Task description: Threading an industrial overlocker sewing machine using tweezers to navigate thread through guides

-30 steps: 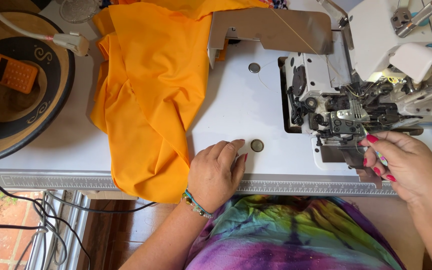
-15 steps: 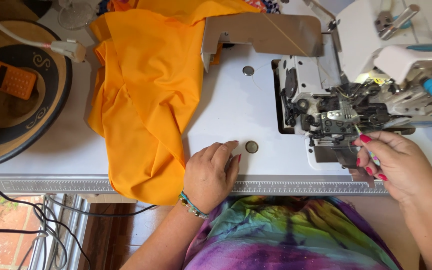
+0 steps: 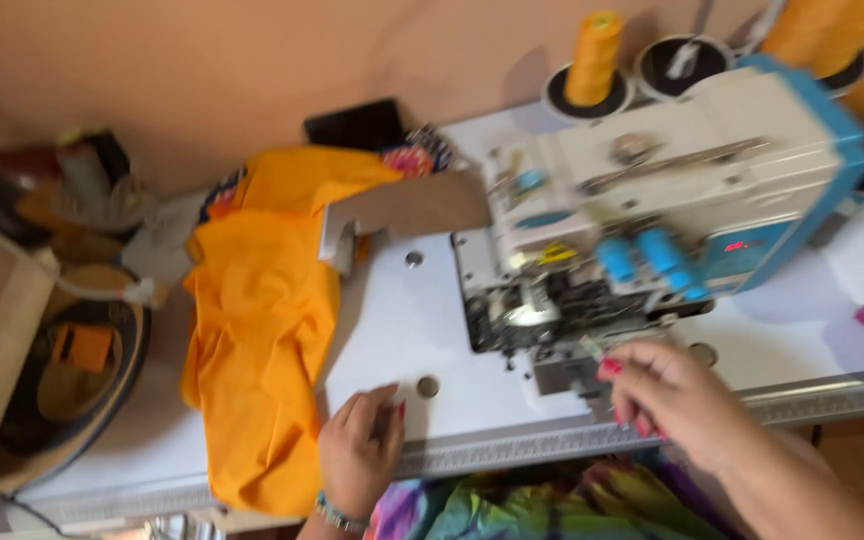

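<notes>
Orange cloth (image 3: 262,330) beside left hand (image 3: 360,458), flat, open on table (image 3: 392,330) | right hand (image 3: 677,400) pinching at sewing machine (image 3: 642,210), held item unclear

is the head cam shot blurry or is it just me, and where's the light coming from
Head view: motion blur smears everything, worst on the right hand and the sewing machine; the left hand and orange fabric are soft too. Warm, even light; the source cannot be told; no harsh glare.
</notes>
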